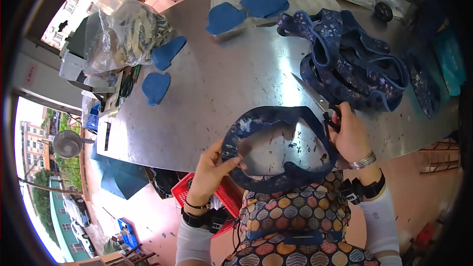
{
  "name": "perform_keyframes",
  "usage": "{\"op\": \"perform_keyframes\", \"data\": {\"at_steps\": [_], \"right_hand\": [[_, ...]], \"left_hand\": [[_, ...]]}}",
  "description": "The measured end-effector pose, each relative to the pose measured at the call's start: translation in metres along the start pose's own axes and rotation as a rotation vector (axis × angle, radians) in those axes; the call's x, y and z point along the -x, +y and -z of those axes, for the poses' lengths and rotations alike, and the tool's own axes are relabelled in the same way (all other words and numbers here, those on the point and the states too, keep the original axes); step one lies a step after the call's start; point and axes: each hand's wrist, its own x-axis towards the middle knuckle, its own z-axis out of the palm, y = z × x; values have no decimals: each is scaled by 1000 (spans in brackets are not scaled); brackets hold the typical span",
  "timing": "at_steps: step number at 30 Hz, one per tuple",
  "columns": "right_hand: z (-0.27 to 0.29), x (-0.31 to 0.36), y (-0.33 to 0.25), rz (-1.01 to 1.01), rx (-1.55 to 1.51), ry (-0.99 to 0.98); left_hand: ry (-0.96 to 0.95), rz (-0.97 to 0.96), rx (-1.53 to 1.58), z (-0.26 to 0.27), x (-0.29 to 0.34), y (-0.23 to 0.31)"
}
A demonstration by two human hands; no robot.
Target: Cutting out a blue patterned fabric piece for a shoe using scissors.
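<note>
A loop of navy floral fabric (268, 114) hangs over the near edge of the metal table, in front of the patterned apron. My left hand (209, 176) pinches its left side between thumb and fingers. In my right hand (351, 135) is a pair of scissors (318, 97) with dark handles, its blades pointing up and left over the table. That hand also sits against the loop's right side; whether its fingers grip the fabric I cannot tell. Beyond the scissors lies a heap of similar navy floral pieces (329, 32) with blue edging.
Several plain blue fabric pieces (225, 18) lie toward the back and left of the metal table (212, 79). A clear plastic bag (116, 34) of light pieces stands at the far left. Below the edge is a red basket (183, 187). A black round object (383, 12) sits at the back right.
</note>
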Motion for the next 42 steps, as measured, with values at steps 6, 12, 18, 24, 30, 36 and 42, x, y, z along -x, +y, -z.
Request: {"op": "perform_keyframes", "data": {"at_steps": [6, 12, 18, 24, 30, 36, 42], "right_hand": [[8, 1, -7, -36, 53, -93], [-6, 3, -16, 22, -56, -189], [-2, 3, -5, -39, -101, -124], [13, 6, 26, -109, -147, 94], [17, 11, 39, -212, -739, -98], [29, 14, 41, -95, -580, -168], [25, 14, 36, -256, -746, -157]], "left_hand": [[19, -39, -34, 9, -10, -5], [28, -41, 7, 4, -16, -6], [71, -37, -143, 16, -22, -7], [67, -27, -217, 14, -27, -6], [89, -71, -200, 12, -36, -7], [85, -79, -190, 19, -37, -10], [82, -52, -178, 19, -40, -8]]}}
